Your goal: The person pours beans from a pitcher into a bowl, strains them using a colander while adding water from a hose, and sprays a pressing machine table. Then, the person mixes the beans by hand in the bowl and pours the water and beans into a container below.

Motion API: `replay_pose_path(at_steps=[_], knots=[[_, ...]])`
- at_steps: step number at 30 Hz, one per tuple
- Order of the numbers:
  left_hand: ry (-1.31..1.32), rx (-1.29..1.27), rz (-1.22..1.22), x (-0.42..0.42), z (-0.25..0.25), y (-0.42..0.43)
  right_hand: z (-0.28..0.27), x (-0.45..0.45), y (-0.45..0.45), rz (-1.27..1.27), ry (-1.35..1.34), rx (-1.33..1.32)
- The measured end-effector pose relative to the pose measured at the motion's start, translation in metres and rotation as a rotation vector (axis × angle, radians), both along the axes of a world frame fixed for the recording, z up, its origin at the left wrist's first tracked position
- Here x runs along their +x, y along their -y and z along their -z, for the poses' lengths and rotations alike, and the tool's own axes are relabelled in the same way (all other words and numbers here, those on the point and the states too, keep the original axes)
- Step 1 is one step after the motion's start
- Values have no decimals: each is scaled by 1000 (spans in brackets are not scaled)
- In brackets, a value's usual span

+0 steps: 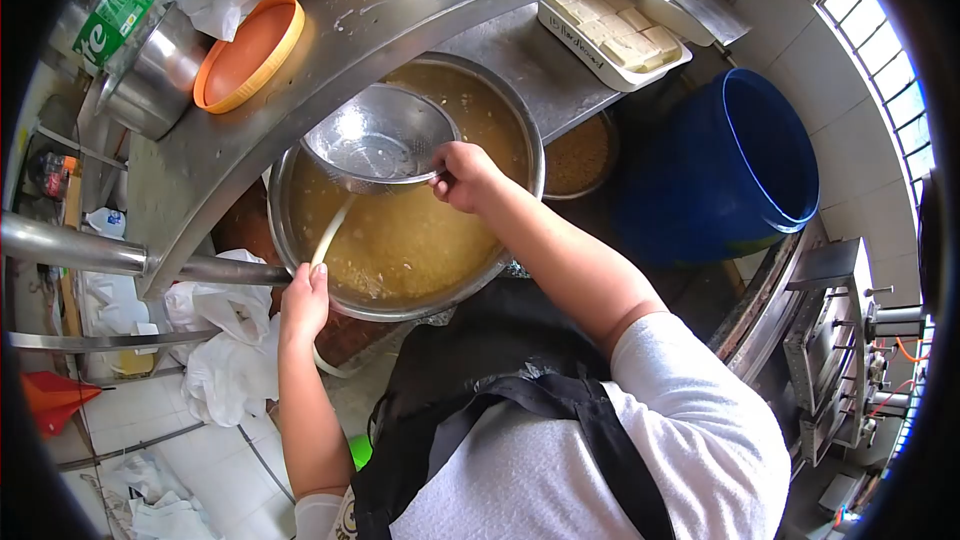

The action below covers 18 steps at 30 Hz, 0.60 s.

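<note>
A large metal basin [534, 160] holds cloudy yellowish liquid with bits floating in it. Over its far left part, my right hand [464, 176] grips the rim of a metal strainer bowl [385, 130], fingers closed. My left hand [305, 302], at the basin's near left edge, is closed round a pale hose [330, 232]. The hose's upper end points up towards the strainer's underside, above the liquid. Its lower part hangs down outside the basin.
A steel shelf [400, 25] arches over the basin's far side, bearing an orange lid [249, 53] and a metal pot [160, 70]. Right of the basin are a white tray of pale blocks [615, 35], a bowl of brown grains [580, 155] and a blue barrel [700, 180]. White plastic bags [235, 370] lie left.
</note>
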<state>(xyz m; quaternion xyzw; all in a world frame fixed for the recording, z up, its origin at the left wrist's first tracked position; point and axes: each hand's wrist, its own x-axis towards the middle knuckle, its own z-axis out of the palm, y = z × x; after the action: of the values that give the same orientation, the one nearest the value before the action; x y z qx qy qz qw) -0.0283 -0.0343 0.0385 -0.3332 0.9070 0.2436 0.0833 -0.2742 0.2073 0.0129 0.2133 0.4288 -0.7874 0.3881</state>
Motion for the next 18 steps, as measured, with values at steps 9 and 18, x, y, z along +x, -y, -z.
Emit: replay_pose_path(at_steps=[9, 18], knots=[[-15, -30, 13, -1, -7, -7, 7, -16, 6, 60, 54, -6], [-51, -81, 34, 1, 5, 0, 21, -32, 1, 85, 64, -15]])
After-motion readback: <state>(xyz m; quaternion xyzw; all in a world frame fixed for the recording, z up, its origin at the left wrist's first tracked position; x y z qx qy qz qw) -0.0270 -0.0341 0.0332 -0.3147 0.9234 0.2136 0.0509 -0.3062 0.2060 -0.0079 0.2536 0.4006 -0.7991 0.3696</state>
